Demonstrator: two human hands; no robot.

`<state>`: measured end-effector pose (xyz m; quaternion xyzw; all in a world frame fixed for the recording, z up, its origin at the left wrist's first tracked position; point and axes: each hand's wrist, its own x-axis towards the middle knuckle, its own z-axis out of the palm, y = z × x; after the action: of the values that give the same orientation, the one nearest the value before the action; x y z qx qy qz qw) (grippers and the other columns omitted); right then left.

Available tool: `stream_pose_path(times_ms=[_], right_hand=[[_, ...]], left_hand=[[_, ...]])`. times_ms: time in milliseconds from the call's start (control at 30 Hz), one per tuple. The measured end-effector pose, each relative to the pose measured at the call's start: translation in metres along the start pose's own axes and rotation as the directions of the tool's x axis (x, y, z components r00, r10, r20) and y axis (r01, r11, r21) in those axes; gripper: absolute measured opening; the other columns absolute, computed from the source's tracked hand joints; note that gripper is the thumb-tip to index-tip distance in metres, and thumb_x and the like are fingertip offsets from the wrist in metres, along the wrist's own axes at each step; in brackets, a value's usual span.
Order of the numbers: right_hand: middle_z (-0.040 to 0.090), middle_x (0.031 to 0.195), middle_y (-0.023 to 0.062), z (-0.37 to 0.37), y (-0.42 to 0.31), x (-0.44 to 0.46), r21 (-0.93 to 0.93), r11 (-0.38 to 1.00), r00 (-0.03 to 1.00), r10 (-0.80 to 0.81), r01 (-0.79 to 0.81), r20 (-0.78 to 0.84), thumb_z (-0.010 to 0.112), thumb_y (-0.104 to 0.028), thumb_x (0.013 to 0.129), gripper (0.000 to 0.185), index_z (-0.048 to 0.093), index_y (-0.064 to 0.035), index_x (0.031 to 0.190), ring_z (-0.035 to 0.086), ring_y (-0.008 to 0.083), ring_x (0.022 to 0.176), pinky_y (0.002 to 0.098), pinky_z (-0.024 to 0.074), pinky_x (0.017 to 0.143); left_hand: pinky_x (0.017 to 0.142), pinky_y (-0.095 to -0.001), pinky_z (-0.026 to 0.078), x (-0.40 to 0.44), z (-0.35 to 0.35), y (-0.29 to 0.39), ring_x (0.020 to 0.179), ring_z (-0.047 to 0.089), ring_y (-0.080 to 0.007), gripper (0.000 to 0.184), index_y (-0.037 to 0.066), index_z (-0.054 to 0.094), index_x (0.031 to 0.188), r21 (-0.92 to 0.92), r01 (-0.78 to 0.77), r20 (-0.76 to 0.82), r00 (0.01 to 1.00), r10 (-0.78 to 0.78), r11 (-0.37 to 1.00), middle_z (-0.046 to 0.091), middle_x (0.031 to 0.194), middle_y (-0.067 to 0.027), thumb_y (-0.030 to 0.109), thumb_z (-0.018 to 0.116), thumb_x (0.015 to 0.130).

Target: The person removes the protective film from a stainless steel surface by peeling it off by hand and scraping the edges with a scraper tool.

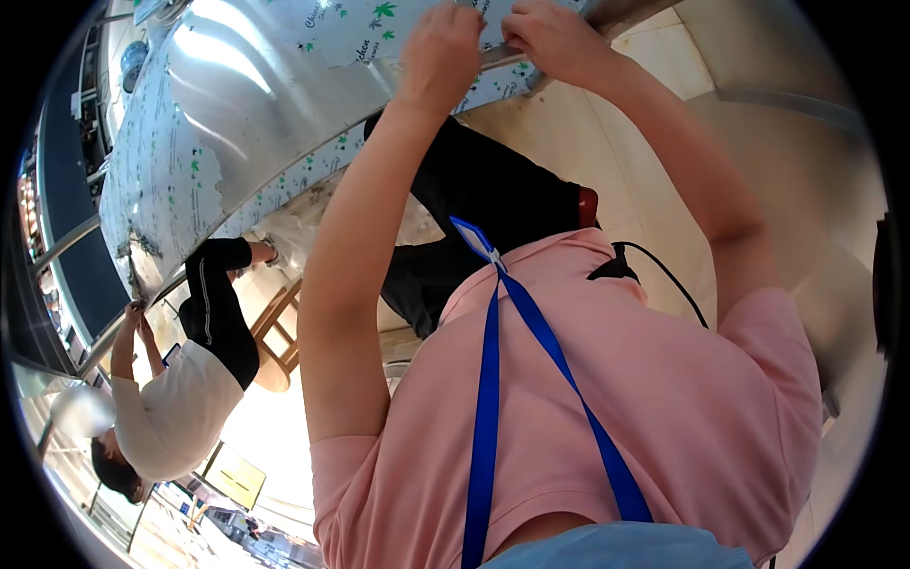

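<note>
A large metal surface point(284, 95), partly covered by a printed film point(171, 180) with green leaf marks and lettering, spans the top of the view. My left hand point(444, 47) is at its near edge, fingers curled down; what they hold, if anything, is hidden. Close by on the right, my right hand point(555, 40) has its fingers bent together at the same edge, near the corner. Whether it pinches the film there is too small to tell. A narrow gap separates the two hands.
At the left a co-worker point(185, 408) in a white top sits with both hands at the surface's edge. A wooden stool point(275, 346) stands beside them. My legs point(493, 180) are under the edge, and a blue lanyard point(488, 379) hangs over my pink shirt.
</note>
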<state>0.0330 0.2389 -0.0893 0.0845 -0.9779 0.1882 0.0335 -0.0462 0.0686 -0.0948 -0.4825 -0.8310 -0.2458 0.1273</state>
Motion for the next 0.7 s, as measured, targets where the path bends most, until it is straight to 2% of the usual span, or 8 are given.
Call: stream_pose_path(times_ms=[100, 200, 233, 300, 333, 433, 633, 700], right_hand=[[0.06, 0.078, 0.0176, 0.01, 0.007, 0.005, -0.026, 0.999, 0.999, 0.032, -0.031, 0.008, 0.059, -0.014, 0.078, 0.012, 0.059, -0.0027, 0.076, 0.061, 0.0353, 0.077, 0.0441, 0.049, 0.068], [0.061, 0.079, 0.0174, 0.023, 0.015, 0.003, -0.007, 1.0, 1.0, 0.011, -0.011, -0.026, 0.058, -0.014, 0.079, 0.011, 0.06, -0.0034, 0.077, 0.061, 0.0353, 0.077, 0.0437, 0.0495, 0.068], [0.061, 0.079, 0.0172, 0.025, 0.017, 0.003, 0.01, 1.0, 0.999, -0.006, 0.006, -0.038, 0.058, -0.014, 0.08, 0.011, 0.061, -0.0037, 0.078, 0.061, 0.0353, 0.076, 0.0435, 0.0496, 0.067], [0.062, 0.078, 0.0185, 0.023, 0.009, -0.003, 0.02, 0.983, 0.962, 0.185, -0.185, -0.199, 0.058, -0.013, 0.08, 0.012, 0.062, -0.0024, 0.078, 0.062, 0.0362, 0.075, 0.0442, 0.0496, 0.068], [0.062, 0.077, 0.0192, 0.019, 0.003, -0.006, 0.036, 0.96, 0.92, 0.275, -0.277, -0.278, 0.058, -0.013, 0.08, 0.013, 0.063, -0.0018, 0.078, 0.062, 0.0367, 0.074, 0.0445, 0.0496, 0.068], [0.062, 0.086, 0.0115, 0.016, 0.004, -0.021, -0.018, 0.98, 0.925, 0.18, -0.197, -0.333, 0.057, -0.011, 0.086, 0.01, 0.061, -0.0027, 0.091, 0.06, 0.0312, 0.078, 0.0385, 0.0501, 0.066], [0.061, 0.088, 0.0147, 0.014, -0.008, -0.018, -0.041, 0.974, 0.952, 0.208, -0.222, -0.224, 0.056, -0.01, 0.086, 0.009, 0.06, -0.002, 0.089, 0.06, 0.0335, 0.082, 0.0414, 0.0492, 0.07], [0.061, 0.086, 0.0158, 0.015, -0.001, -0.016, -0.041, 0.98, 0.966, 0.183, -0.194, -0.184, 0.056, -0.01, 0.086, 0.009, 0.059, -0.0018, 0.088, 0.06, 0.0349, 0.08, 0.0424, 0.0489, 0.069]], left_hand=[[0.069, -0.0435, 0.047, 0.001, -0.012, -0.011, 0.081, 0.057, -0.0406, 0.013, 0.002, 0.061, 0.09, -0.195, 0.261, -0.024, 0.962, -0.271, 0.946, 0.059, 0.088, -0.0192, 0.013, 0.054, 0.087], [0.07, -0.0457, 0.046, -0.005, -0.028, -0.033, 0.081, 0.057, -0.0397, 0.012, 0.004, 0.062, 0.088, -0.3, 0.295, -0.005, 0.95, -0.311, 0.907, 0.058, 0.086, -0.0182, 0.013, 0.054, 0.087], [0.07, -0.0455, 0.046, -0.007, -0.029, -0.033, 0.081, 0.057, -0.0395, 0.012, 0.003, 0.062, 0.089, -0.258, 0.285, 0.022, 0.957, -0.29, 0.923, 0.058, 0.087, -0.0177, 0.013, 0.054, 0.087], [0.07, -0.0451, 0.046, -0.015, -0.033, -0.033, 0.082, 0.057, -0.0392, 0.013, 0.003, 0.062, 0.089, -0.172, 0.264, 0.079, 0.964, -0.254, 0.949, 0.059, 0.089, -0.0168, 0.013, 0.054, 0.087], [0.071, -0.0449, 0.047, -0.017, -0.034, -0.028, 0.083, 0.057, -0.0385, 0.013, 0.003, 0.062, 0.088, -0.22, 0.251, 0.117, 0.966, -0.23, 0.943, 0.058, 0.09, -0.0164, 0.013, 0.055, 0.086], [0.072, -0.0441, 0.047, -0.017, -0.025, -0.009, 0.086, 0.057, -0.0365, 0.012, 0.002, 0.061, 0.087, -0.284, 0.189, 0.187, 0.972, -0.139, 0.94, 0.057, 0.091, -0.0154, 0.013, 0.057, 0.083], [0.074, -0.044, 0.047, -0.009, -0.003, -0.003, 0.083, 0.055, -0.0364, 0.01, 0.001, 0.058, 0.082, -0.15, -0.007, 0.184, 0.982, 0.035, 0.989, 0.055, 0.086, -0.0172, 0.011, 0.058, 0.08], [0.07, -0.0376, 0.05, -0.005, 0.006, -0.001, 0.08, 0.058, -0.0285, 0.008, 0.004, 0.059, 0.081, 0.003, -0.11, 0.135, 0.985, 0.109, 0.994, 0.057, 0.085, -0.0107, 0.009, 0.059, 0.075]])
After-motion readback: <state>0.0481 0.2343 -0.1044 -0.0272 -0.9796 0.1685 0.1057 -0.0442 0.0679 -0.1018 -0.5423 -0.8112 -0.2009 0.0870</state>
